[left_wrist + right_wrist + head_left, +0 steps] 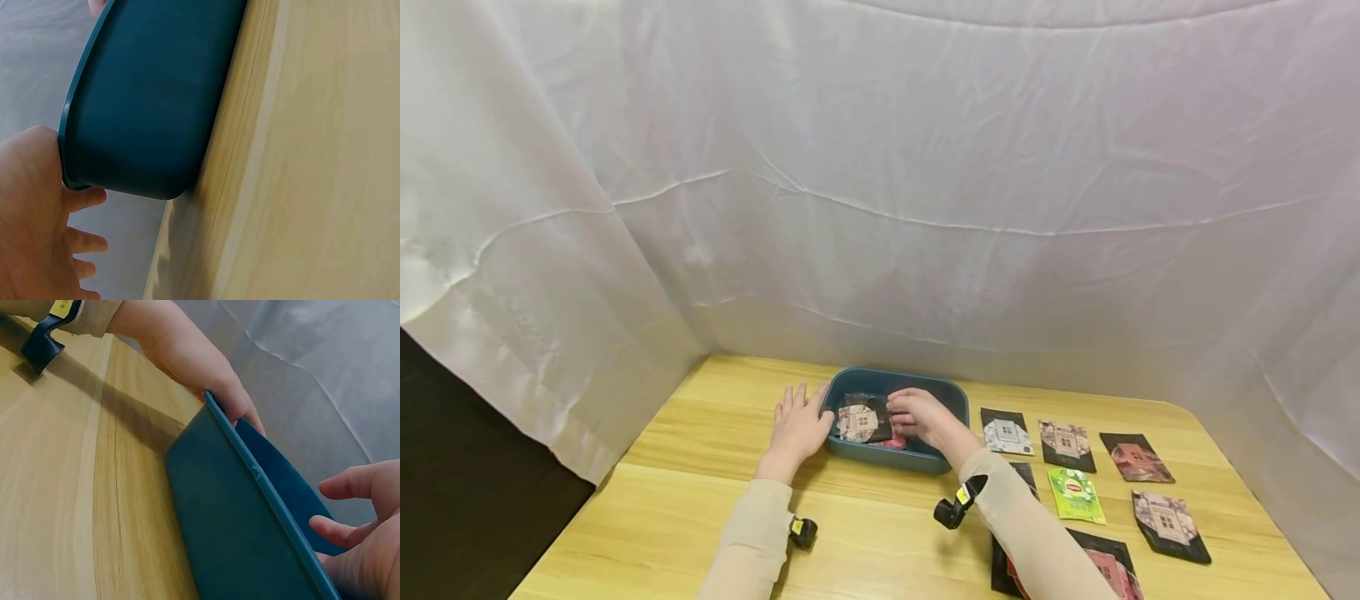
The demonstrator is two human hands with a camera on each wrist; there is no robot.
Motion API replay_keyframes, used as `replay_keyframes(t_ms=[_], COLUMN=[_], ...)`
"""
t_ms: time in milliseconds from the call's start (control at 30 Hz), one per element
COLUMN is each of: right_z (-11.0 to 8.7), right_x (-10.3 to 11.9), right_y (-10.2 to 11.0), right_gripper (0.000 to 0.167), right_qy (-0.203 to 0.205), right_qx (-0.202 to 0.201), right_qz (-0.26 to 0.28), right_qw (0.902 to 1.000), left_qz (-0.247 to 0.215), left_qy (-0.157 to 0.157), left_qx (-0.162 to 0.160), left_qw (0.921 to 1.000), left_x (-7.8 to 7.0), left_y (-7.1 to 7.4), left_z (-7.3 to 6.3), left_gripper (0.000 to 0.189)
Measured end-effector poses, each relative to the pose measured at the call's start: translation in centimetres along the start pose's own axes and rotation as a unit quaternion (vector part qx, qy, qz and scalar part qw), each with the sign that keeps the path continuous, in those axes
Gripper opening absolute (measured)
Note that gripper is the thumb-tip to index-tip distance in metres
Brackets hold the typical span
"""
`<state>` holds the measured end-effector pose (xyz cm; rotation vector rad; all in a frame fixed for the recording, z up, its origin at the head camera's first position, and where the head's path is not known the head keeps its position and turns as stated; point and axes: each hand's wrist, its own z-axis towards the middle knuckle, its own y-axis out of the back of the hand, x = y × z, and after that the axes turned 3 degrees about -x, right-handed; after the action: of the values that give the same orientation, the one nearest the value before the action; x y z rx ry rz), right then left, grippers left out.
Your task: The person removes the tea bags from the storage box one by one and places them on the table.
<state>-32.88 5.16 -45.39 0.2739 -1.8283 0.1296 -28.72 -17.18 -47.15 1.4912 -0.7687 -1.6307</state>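
Note:
A dark blue plastic bin (895,457) stands near the back of the table. My left hand (797,429) holds its left end, thumb over the rim and the other fingers spread along the outside. Above the inside, toward the right, my right hand (921,414) hovers with its fingers apart and slightly bent, nothing visible between them. In the right wrist view the right fingertips (322,524) are just inside the rim. Several tea sachets lie in the bin, among them a beige patterned sachet (857,422) and a pink one (891,442) partly hidden by the right hand.
Right of the bin, more sachets lie spread on the wooden table (880,533): a white-and-black one (1007,432), a green one (1077,495), a red-and-black one (1137,458) and others. The right forearm covers some. A pale curtain (925,208) hangs behind.

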Motion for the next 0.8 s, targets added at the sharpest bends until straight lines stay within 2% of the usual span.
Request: replay_keyframes(t_ms=[200,467,633,800], right_z=[0.1,0.1,-0.1,-0.3], right_x=[-0.4,0.2,0.1,0.0], right_y=[0.1,-0.9,-1.7,-2.4], right_gripper=[0.034,0.043,0.043,0.043], right_qy=[0.003,-0.029,-0.037,-0.033], right_qx=[0.010,0.001,0.003,0.018], right_qz=[-0.016,0.020,0.038,0.034], right_qw=[0.9998,0.9994,0.9986,0.9987], left_qz=[0.003,0.002,0.001,0.002], left_qy=[-0.002,-0.003,-0.007,-0.008], left_qx=[-0.001,-0.006,-0.010,-0.010], left_qw=[1.0000,1.0000,0.9999,0.9999], left_x=[0.1,0.0,0.1,-0.1], left_y=[-0.1,0.0,0.0,0.1], left_z=[0.1,0.1,0.0,-0.2], left_gripper=[0.059,0.058,0.057,0.057])
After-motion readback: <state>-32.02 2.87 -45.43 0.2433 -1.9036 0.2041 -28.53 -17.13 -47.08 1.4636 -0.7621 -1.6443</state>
